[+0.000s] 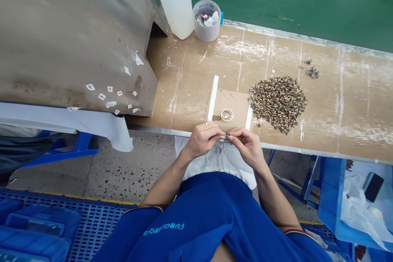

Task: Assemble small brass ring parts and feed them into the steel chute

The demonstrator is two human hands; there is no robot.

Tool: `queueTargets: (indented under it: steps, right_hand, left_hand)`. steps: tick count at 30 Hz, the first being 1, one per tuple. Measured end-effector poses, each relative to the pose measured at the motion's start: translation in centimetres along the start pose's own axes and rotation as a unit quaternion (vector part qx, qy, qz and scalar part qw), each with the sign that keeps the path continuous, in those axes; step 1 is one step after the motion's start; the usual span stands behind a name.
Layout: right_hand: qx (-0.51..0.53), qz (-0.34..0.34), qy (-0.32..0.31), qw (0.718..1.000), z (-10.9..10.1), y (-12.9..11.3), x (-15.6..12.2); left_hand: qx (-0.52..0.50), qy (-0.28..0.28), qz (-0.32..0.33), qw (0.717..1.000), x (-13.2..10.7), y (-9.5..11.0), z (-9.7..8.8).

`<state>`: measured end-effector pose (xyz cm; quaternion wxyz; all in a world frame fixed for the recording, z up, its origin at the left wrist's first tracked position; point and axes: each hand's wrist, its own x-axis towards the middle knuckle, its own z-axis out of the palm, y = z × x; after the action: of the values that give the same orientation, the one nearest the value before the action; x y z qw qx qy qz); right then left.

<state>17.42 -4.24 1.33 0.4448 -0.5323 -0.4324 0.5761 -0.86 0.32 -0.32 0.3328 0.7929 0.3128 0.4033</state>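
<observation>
My left hand and my right hand meet at the table's front edge, thumbs and forefingers pinched together. Between their fingertips is a tiny part with a blue bit and a brass-coloured bit; its exact kind is too small to make out. Just beyond the fingers lies a small round dish with something white and stringy in it. To the right of it spreads a large heap of tiny brass-and-dark parts. Farther back on the right sits a small cluster of blue-tipped parts.
White strips flank a flat cardboard piece on the cardboard-covered table. A tape roll holding scraps stands behind, beside a tall white container. A metal housing fills the left; a blue crate stands lower right.
</observation>
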Motion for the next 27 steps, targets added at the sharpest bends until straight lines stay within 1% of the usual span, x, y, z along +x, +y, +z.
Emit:
queueTargets:
  steps: [3,5,7,10,12,17,20,23,27]
  right_hand:
    - [-0.007,-0.013,-0.051,0.999,-0.4,-0.3,0.4]
    - [-0.011,-0.022,-0.064,0.998,-0.3,-0.2,0.4]
    - [-0.017,-0.035,-0.051,0.998,0.1,0.0,0.3]
    - [-0.029,-0.056,-0.001,0.998,0.9,0.7,0.0]
    - [-0.038,-0.061,0.015,0.997,1.2,1.1,-0.2]
    - [-0.034,-0.043,-0.023,0.998,0.7,0.9,0.1]
    - [-0.021,-0.023,-0.018,0.999,0.4,0.6,0.3]
    - [-0.01,-0.006,-0.008,1.0,0.3,0.6,0.4]
    - [-0.016,-0.01,-0.021,1.0,0.3,0.6,0.6]
  left_hand:
    - [-0.02,-0.014,-0.002,1.0,0.0,0.0,-0.2]
    - [-0.027,-0.007,-0.008,1.0,-0.1,0.1,-0.2]
    - [-0.021,0.006,-0.015,1.0,-0.3,0.2,-0.1]
    - [-0.001,0.021,-0.021,1.0,-0.5,0.3,0.3]
    - [0.011,0.023,-0.015,1.0,-0.6,0.3,0.4]
    - [-0.001,-0.015,0.0,1.0,-0.4,0.0,-0.2]
    - [-0.018,-0.041,-0.017,0.999,0.0,0.0,-0.9]
    - [-0.022,-0.053,-0.034,0.998,0.3,0.0,-1.3]
    - [-0.014,-0.066,-0.026,0.997,0.3,-0.1,-1.3]
